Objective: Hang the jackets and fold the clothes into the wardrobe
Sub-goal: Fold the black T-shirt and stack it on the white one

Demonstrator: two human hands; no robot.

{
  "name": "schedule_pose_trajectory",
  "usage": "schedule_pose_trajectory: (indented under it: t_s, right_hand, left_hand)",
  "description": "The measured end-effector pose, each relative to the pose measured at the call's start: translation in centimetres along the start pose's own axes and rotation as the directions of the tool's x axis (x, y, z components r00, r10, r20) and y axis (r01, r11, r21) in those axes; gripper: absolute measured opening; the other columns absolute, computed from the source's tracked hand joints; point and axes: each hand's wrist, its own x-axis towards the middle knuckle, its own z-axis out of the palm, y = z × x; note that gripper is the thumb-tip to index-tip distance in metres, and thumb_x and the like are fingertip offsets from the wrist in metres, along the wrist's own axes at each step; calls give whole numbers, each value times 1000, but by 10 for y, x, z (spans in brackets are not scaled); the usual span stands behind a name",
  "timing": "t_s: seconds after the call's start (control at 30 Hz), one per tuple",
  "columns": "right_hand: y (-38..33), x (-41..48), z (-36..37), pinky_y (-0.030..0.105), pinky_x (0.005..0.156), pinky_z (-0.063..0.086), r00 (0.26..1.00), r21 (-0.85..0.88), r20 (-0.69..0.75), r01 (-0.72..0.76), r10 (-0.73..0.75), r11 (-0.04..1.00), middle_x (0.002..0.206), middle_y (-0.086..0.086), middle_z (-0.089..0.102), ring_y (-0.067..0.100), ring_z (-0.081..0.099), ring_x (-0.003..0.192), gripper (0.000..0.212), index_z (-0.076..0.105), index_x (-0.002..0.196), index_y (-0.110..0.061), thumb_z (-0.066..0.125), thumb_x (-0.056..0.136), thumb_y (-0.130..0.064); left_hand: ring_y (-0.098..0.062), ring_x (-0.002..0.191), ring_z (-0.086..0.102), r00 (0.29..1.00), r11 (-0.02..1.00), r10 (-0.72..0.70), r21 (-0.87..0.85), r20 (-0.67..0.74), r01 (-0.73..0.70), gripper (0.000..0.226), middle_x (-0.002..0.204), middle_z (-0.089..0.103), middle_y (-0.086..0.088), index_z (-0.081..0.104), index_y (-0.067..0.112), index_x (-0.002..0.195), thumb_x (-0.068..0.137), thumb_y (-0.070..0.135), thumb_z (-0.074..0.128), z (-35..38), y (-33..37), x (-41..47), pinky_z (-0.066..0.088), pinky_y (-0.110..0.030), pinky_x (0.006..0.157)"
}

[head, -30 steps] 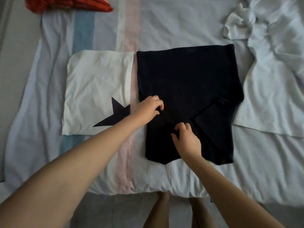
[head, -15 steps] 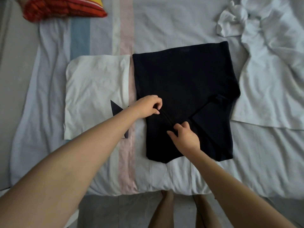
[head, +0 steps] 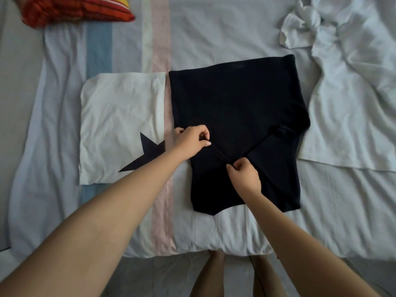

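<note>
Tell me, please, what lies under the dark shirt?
The dark shirt lies on the striped bedsheet, which shows at its near and far edges. Anything else beneath is covered. The left hand and right hand pinch its top folds.

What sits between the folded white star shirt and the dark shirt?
Head view: only a narrow strip of pink-striped bedsheet, crossed lower down by the left hand.
</note>
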Motion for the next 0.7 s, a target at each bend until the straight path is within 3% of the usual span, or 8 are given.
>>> schedule_pose_trajectory:
  t_s: [0.1, 0.2, 0.27, 0.33, 0.43, 0.53, 0.63, 0.7]
  right_hand:
    - [1, -2, 2, 25, 51, 33, 999, -26, -29, 19, -20, 999, 74, -10, 51, 5, 48, 63, 12, 47, 97, -19, 54, 91, -27]
    - [3, -4, 7, 24, 49, 32, 997, -44, -61, 50, -52, 998, 72, -10, 50, 5, 47, 60, 10, 44, 97, -18, 52, 94, -24]
    - [4, -4, 9, 24, 48, 31, 995, -37, -80, 56, -59, 998, 71, -9, 49, 6, 46, 59, 10, 42, 97, -17, 51, 95, -22]
    - [7, -3, 11, 24, 47, 30, 991, -19, -100, 89, -90, 996, 70, -8, 47, 6, 45, 58, 12, 38, 96, -15, 50, 96, -19]
    - [12, -3, 15, 25, 47, 33, 977, -2, -133, 169, -168, 986, 69, -6, 47, 12, 48, 58, 11, 36, 96, -13, 47, 97, -14]
    - [12, -11, 18, 24, 51, 40, 947, -132, -134, 275, -292, 952, 93, 0, 53, 14, 54, 75, 24, 40, 116, -14, 51, 95, -13]
    - [24, -16, 31, 34, 48, 46, 840, -574, -5, 442, -543, 689, 100, 13, 52, 24, 55, 76, 72, 43, 139, -27, 77, 76, -27]
    - [29, -17, 31, 34, 48, 44, 839, -724, 74, 417, -539, 550, 89, 13, 56, 24, 54, 66, 86, 48, 139, -27, 85, 62, -38]
  left_hand:
    - [-14, 102, 51, 977, 979, 120, 185, -178, -86, 22, 103, 56, 10, 55, 25, 102, 85, 30, 67, 11, 1, -11, 31, -36, 97]
    - [-22, 101, 50, 865, 900, 359, 377, -351, -220, 22, 109, 54, -2, 56, 16, 99, 81, 17, 68, 26, -4, -33, 37, -40, 92]
    - [-23, 109, 47, 819, 817, 502, 463, -279, -344, 27, 118, 55, -8, 57, 12, 101, 76, 5, 63, 40, -18, -46, 33, -41, 98]
    - [-23, 132, 35, 822, 711, 560, 570, -103, -412, 43, 142, 45, -10, 50, 8, 125, 83, 19, 53, 54, -36, -56, 24, -45, 109]
    - [-26, 146, 9, 891, 625, 438, 671, 122, -399, 83, 159, 11, -9, 13, 10, 150, 86, 59, 32, 57, -46, -58, 9, -52, 117]
    - [-30, 141, -26, 928, 682, 269, 630, 257, -372, 111, 152, -30, -9, -24, 19, 146, 75, 78, 38, 61, -33, -51, -13, -57, 113]
    - [-33, 136, -37, 956, 781, 175, 558, 234, -280, 123, 146, -42, -9, -32, 26, 141, 66, 82, 48, 67, -21, -48, -20, -58, 110]
    - [-35, 138, -33, 968, 792, 169, 560, 183, -244, 127, 148, -38, -13, -29, 24, 144, 60, 83, 47, 70, -19, -53, -19, -58, 110]
